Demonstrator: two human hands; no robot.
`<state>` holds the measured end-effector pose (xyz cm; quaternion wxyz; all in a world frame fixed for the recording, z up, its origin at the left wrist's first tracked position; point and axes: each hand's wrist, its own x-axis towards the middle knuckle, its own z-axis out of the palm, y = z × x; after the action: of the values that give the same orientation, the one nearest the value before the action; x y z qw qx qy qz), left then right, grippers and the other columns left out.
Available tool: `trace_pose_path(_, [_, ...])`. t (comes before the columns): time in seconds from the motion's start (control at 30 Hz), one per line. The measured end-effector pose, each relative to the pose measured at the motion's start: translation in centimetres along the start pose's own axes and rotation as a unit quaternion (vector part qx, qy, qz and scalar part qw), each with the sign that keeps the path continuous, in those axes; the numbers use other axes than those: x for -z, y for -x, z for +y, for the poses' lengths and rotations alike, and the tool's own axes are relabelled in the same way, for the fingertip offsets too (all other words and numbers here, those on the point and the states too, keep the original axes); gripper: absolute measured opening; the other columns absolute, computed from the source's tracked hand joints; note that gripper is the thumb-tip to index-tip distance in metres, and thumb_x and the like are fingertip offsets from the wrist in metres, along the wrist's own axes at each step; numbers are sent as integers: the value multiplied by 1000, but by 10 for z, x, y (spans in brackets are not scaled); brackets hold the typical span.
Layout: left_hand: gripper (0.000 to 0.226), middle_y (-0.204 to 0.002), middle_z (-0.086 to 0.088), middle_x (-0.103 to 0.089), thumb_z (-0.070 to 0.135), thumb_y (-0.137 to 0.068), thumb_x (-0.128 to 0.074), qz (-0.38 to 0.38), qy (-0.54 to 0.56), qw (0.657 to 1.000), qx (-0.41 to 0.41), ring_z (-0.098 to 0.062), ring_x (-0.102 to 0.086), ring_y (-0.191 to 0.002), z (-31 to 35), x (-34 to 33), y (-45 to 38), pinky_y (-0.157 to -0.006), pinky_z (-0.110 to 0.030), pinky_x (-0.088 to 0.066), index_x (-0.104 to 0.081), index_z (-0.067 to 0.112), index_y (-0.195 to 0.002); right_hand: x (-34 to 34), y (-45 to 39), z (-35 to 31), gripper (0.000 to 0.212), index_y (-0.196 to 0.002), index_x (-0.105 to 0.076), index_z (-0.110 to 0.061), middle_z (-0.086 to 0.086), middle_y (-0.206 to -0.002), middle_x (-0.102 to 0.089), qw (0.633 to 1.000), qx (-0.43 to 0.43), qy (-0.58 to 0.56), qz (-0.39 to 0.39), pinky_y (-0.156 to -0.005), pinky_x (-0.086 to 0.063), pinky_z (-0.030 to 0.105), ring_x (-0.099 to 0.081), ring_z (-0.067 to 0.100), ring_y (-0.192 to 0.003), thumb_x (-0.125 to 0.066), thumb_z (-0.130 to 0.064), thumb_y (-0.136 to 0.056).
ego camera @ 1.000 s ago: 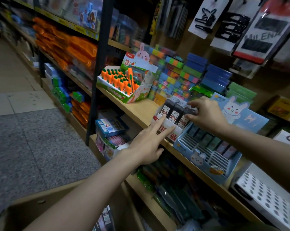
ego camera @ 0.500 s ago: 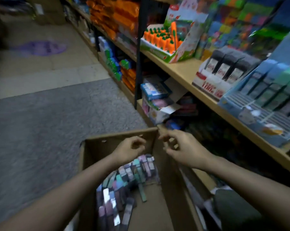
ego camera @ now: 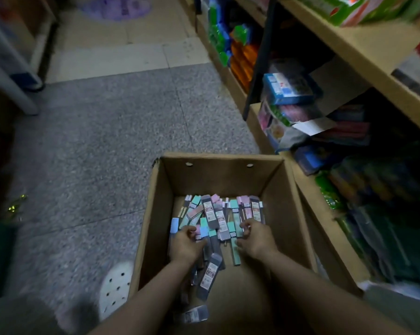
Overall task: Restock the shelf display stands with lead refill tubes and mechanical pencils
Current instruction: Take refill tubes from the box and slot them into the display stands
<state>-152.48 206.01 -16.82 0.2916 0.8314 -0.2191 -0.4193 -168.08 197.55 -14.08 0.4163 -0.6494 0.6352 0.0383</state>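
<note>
An open cardboard box (ego camera: 218, 175) stands on the floor below me, holding a pile of lead refill tubes (ego camera: 218, 218) in grey, pink, mint and blue. Both my hands are down inside it. My left hand (ego camera: 186, 245) has its fingers curled over tubes at the pile's left side. At the pile's right side my right hand (ego camera: 257, 238) curls its fingers round other tubes. Whether either hand has lifted any tube I cannot tell. The shelf display stands are almost out of view at the upper right.
Wooden shelves (ego camera: 363, 42) full of stationery packs run along the right, close against the box. Grey speckled floor (ego camera: 102, 146) lies to the left. My white perforated shoe (ego camera: 115, 286) stands beside the box's left wall.
My hands left the shelf stand, dropped over the box, and now reach down into the tube pile. The view tilted from the shelf down to the box.
</note>
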Motion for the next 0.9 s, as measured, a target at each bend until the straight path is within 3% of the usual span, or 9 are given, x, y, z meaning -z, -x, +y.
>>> trace_pose_path(0.13, [37, -113, 2, -65, 17, -83, -74, 20, -23, 999, -19, -10, -58, -98, -10, -16, -13, -83, -23, -47, -61, 20, -117, -20, -21, 7, 64, -138, -46, -27, 3, -123, -62, 998, 20, 53, -10, -89, -54, 31, -61, 19, -110, -73, -10, -83])
trace_pose_path(0.23, [46, -119, -2, -60, 17, -83, -73, 27, -41, 998, -33, -17, -57, -110, -15, -27, -18, -95, -37, -51, -57, 20, -126, -33, -30, 13, 75, -144, -36, -33, 0, -121, -61, 996, 59, 74, -4, -82, -51, 26, -60, 15, -103, -74, -14, -83])
trace_pose_path(0.4, [56, -121, 0, -54, 23, -79, -77, 58, -121, 988, -78, -19, -54, -111, -22, -35, -25, -92, -40, -52, -55, 22, -131, -48, -37, 21, 75, -148, -29, -35, 2, -122, -60, 981, 90, 170, 16, -89, -54, 32, -60, 20, -109, -71, -22, -87])
trace_pose_path(0.53, [52, -122, 0, -54, 23, -76, -80, 66, -149, 983, -86, -19, -54, -112, -24, -36, -28, -91, -40, -52, -56, 21, -122, -56, -36, 28, 68, -141, -38, -32, 0, -127, -56, 990, 85, 107, 45, -87, -54, 27, -58, 17, -111, -71, -13, -85])
trace_pose_path(0.7, [43, -113, 1, -55, 22, -75, -81, 72, -146, 983, -89, -18, -55, -105, -23, -38, -28, -88, -40, -51, -56, 18, -110, -53, -28, 30, 83, -143, -28, -30, -3, -124, -58, 996, 66, 49, 31, -85, -57, 32, -61, 17, -111, -76, -11, -77])
trace_pose_path(0.83, [17, -92, 4, -62, 15, -85, -70, 76, -146, 980, -112, -18, -62, -91, -26, -35, -25, -78, -35, -52, -57, 19, -94, -45, -24, 30, 78, -140, -29, -31, -1, -116, -63, 998, 38, 32, 29, -83, -58, 33, -65, 18, -104, -76, -16, -80])
trace_pose_path(0.9, [17, -93, 1, -65, 14, -89, -63, 80, -138, 981, -110, -20, -64, -92, -26, -32, -22, -78, -35, -54, -55, 21, -102, -41, -21, 28, 76, -141, -31, -31, -2, -113, -64, 999, 28, -11, 20, -82, -58, 32, -65, 16, -101, -75, -15, -81])
